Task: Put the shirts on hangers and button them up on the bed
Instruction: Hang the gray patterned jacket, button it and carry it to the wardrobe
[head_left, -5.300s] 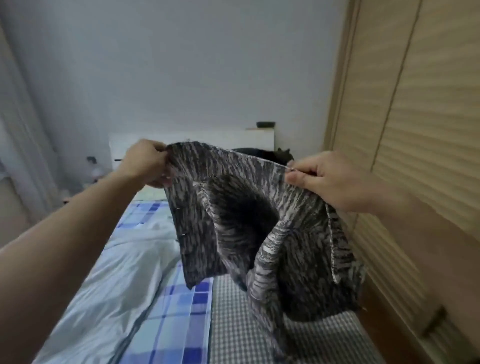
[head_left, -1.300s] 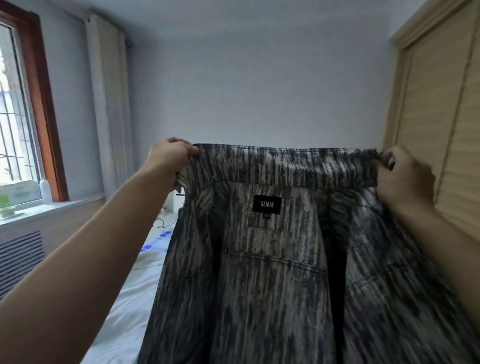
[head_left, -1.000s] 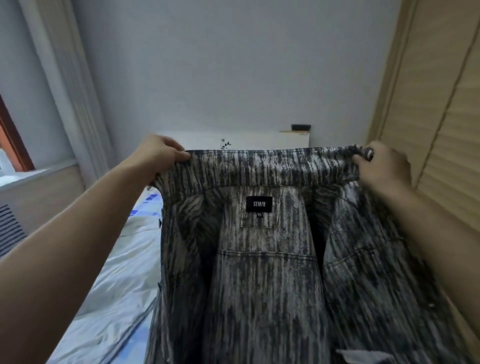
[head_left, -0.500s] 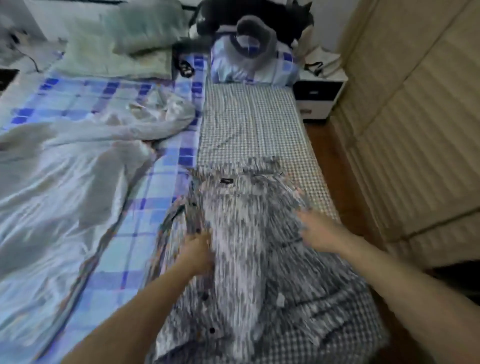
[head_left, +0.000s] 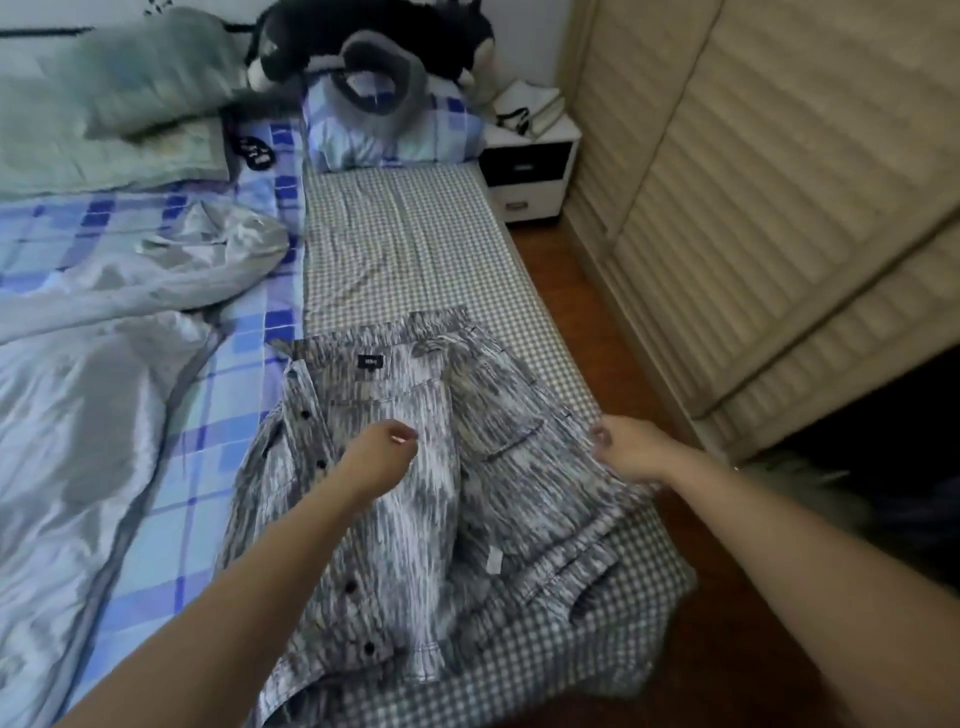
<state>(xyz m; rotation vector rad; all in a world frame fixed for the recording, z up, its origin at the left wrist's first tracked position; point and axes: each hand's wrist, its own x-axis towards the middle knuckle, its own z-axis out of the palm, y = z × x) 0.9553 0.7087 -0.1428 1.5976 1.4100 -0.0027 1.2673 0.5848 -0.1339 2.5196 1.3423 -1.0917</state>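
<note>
A grey-and-white streaked shirt (head_left: 415, 467) lies spread open on the checked sheet, inside up, collar and black label towards the pillows, dark buttons down its left front edge. My left hand (head_left: 382, 457) hovers over the shirt's middle with loosely curled fingers and holds nothing. My right hand (head_left: 623, 447) is at the shirt's right edge, fingers curled. Whether it pinches the cloth is unclear. No hanger is in view.
The bed (head_left: 415, 249) has a grey checked sheet on the right and a blue plaid sheet with a rumpled pale quilt (head_left: 104, 364) on the left. Pillows and a dark plush toy (head_left: 374, 41) lie at the head. A white nightstand (head_left: 530, 166) and a wooden wardrobe (head_left: 753, 182) stand to the right.
The shirt, held up by its collar a second ago, now lies flat on the bed. Both hands have moved down from the collar to the shirt's middle and right edge.
</note>
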